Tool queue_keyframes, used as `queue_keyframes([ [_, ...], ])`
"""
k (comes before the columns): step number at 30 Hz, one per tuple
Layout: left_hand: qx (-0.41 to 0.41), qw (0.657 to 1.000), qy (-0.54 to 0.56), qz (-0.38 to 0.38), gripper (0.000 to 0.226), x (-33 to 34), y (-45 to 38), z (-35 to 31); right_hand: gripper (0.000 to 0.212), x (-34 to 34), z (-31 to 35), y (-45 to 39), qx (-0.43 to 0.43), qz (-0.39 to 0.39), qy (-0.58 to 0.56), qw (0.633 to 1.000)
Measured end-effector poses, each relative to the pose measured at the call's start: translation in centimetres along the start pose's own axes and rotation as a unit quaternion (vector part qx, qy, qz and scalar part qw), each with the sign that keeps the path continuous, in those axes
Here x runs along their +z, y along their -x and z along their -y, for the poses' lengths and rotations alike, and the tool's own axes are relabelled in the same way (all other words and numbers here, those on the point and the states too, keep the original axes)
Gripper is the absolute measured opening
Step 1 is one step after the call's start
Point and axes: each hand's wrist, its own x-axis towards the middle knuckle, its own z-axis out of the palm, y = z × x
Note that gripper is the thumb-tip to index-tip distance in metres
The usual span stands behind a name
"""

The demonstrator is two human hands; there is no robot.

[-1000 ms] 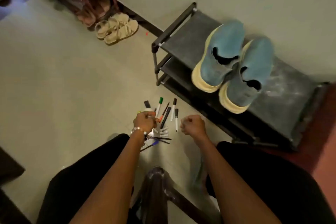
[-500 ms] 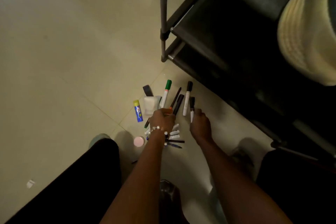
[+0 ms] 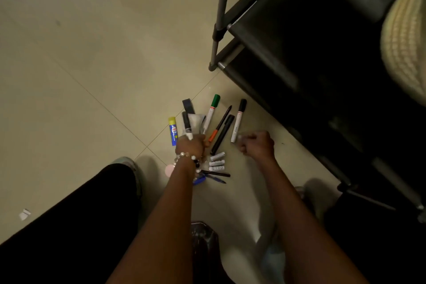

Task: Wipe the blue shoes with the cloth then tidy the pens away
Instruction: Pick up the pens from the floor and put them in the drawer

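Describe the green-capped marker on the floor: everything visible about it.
The green-capped marker is a white-barrelled marker with a green cap and a red band just below the cap. It lies flat on the pale tiled floor, cap pointing away from the person. Its lower end runs behind a clear cup that the left hand grips. Any label print is unreadable.

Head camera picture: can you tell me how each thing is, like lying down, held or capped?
left hand: grips a clear cup
clear cup: held, a marker inside
right hand: fingers curled, by the black-capped marker's end
green-capped marker: capped, lying on floor
black-capped marker: capped, lying on floor
glue stick: capped, lying on floor
batteries: three, side by side on floor
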Motion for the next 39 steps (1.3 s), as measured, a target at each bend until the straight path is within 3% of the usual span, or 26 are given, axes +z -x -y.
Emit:
queue_keyframes([
  [2, 0.009, 0.997, -0.045, -0.058, 0.013, -0.9, -1.1, 0.8, 0.030, 1.8, 0.7, -2.0, -0.047, -0.063, 0.154, 0.985],
  [5, 0.037, 0.990, -0.115, -0.075, 0.015, -0.8, -1.3, 1.5, 0.047, 4.1, 1.0, -4.1, -0.076, -0.082, 0.242, 0.964],
  [8, 0.053, 0.990, -0.108, -0.073, 0.022, 0.7, -1.4, 1.2, 0.046, 4.2, 1.1, -4.9, -0.031, -0.097, 0.228, 0.968],
  [10, 0.051, 0.996, -0.063, -0.039, 0.023, 2.0, -1.1, 0.5, 0.042, 3.5, 1.1, -3.8, -0.014, -0.105, 0.136, 0.985],
  [12, 0.060, 0.997, -0.036, 0.026, 0.021, 3.3, -0.1, -0.7, 0.031, 2.6, 0.8, -1.4, -0.046, -0.032, 0.021, 0.998],
  [15, 0.069, 0.992, -0.054, 0.092, 0.027, 4.1, 1.0, -2.2, 0.020, 1.4, 0.6, 2.4, -0.066, 0.180, -0.060, 0.980],
  [17, 0.069, 0.993, -0.079, 0.062, 0.025, 3.8, 0.5, -2.0, 0.013, 0.7, 0.8, 2.9, -0.042, 0.206, -0.112, 0.971],
  [19, 0.064, 0.996, -0.049, -0.038, 0.026, 2.7, -0.3, -1.2, 0.017, 1.2, 1.2, 2.1, -0.021, 0.124, -0.125, 0.984],
  [22, 0.057, 0.988, -0.002, -0.146, 0.033, 0.4, -1.1, 0.1, 0.023, 4.1, 1.4, -0.6, -0.039, -0.050, 0.064, 0.996],
  [24, 0.057, 0.988, -0.006, -0.144, 0.040, -0.7, -1.7, 0.8, 0.035, 6.5, 1.7, -1.4, -0.041, -0.054, 0.189, 0.980],
  [26, 0.048, 0.992, -0.012, -0.115, 0.045, -1.2, -2.1, 1.2, 0.039, 7.7, 1.9, -2.0, -0.049, -0.056, 0.242, 0.967],
  [30, 0.062, 0.994, -0.063, -0.068, 0.032, -0.3, -1.9, 1.0, 0.042, 6.6, 1.6, -2.7, 0.030, -0.086, 0.107, 0.990],
  [32, 0.085, 0.992, -0.079, -0.040, 0.034, 0.4, -1.5, 0.7, 0.039, 5.2, 1.4, -1.8, 0.017, -0.049, 0.003, 0.999],
  [36, 0.076, 0.996, -0.048, 0.022, 0.034, 0.5, -1.0, 0.0, 0.020, 2.9, 2.1, 2.0, -0.044, 0.177, -0.057, 0.982],
  [38, 0.071, 0.995, -0.063, 0.017, 0.033, -0.2, -1.0, -0.3, 0.009, 2.3, 3.0, 2.8, -0.056, 0.208, -0.076, 0.974],
  [39, 0.070, 0.996, -0.064, 0.000, 0.034, -0.7, -1.2, -0.3, 0.008, 2.5, 3.5, 2.3, -0.042, 0.181, -0.089, 0.978],
])
